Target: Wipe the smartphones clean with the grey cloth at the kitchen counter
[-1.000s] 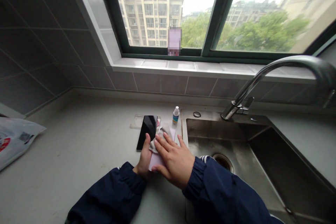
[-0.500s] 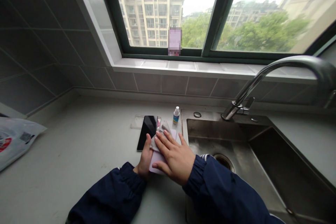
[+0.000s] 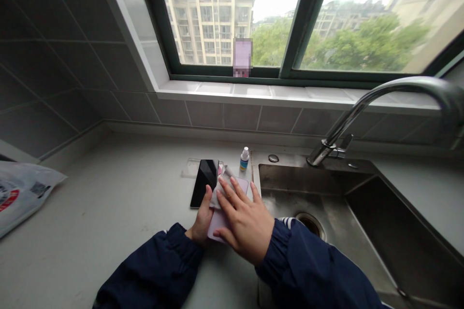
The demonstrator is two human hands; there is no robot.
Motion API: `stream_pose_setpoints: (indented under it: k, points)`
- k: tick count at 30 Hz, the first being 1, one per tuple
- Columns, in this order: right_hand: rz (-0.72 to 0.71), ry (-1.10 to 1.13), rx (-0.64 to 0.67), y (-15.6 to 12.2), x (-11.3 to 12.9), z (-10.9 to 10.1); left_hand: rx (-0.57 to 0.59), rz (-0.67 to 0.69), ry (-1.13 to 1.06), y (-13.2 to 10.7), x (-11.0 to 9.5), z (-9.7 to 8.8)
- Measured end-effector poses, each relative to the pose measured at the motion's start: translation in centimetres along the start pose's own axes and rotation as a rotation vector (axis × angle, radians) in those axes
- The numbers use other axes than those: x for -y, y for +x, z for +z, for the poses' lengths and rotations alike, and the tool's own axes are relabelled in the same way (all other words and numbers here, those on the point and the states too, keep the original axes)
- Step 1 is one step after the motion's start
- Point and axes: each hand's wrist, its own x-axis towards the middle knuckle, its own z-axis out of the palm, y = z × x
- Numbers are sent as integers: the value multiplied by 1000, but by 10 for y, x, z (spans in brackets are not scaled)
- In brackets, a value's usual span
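On the pale counter lies a lilac phone [image 3: 242, 185], back up, under both hands. My right hand [image 3: 243, 217] lies flat with fingers stretched, pressing a small grey cloth [image 3: 225, 176] onto the lilac phone. My left hand [image 3: 201, 219] grips the lilac phone's left edge, thumb along its side. A black phone [image 3: 205, 182] lies screen up just left of them, on a clear case [image 3: 190, 167]. A small spray bottle [image 3: 245, 158] with a white cap stands behind them, beside the sink's edge.
A steel sink [image 3: 326, 193] with a drain opens to the right, and a curved tap [image 3: 366, 106] arches over it. A white printed plastic bag [image 3: 21, 193] lies at the far left. Grey tiled walls and a window sill bound the counter behind.
My right hand has slid the grey cloth back and forth over the lilac phone, ending slightly farther up. The left hand has kept its hold.
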Motion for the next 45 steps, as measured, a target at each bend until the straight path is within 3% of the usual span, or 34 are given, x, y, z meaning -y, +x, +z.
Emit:
stream_pose_setpoints:
  k: [6, 11, 14, 18, 23, 30, 38, 45]
  points:
    - [27, 41, 90, -14, 10, 2, 40, -127, -52, -2, -3, -4]
    - [23, 70, 155, -24, 18, -8, -45, -166, 30, -4, -6, -1]
    - [11, 96, 191, -28, 24, -18, -40, -163, 68, -4, -7, 0]
    - [-9, 106, 159, -23, 23, -19, -5, -120, 72, -4, -6, 3]
    - [-1, 85, 129, -10, 10, -5, 45, -47, 34, -3, -2, 9]
    - [49, 19, 44, 5, -5, 2, 141, 43, 58, 3, 3, -3]
    - [148, 6, 53, 7, -12, -7, 20, -178, 162, -4, -4, 1]
    - [107, 41, 115, -4, 1, -7, 82, -21, 55, -1, -2, 1]
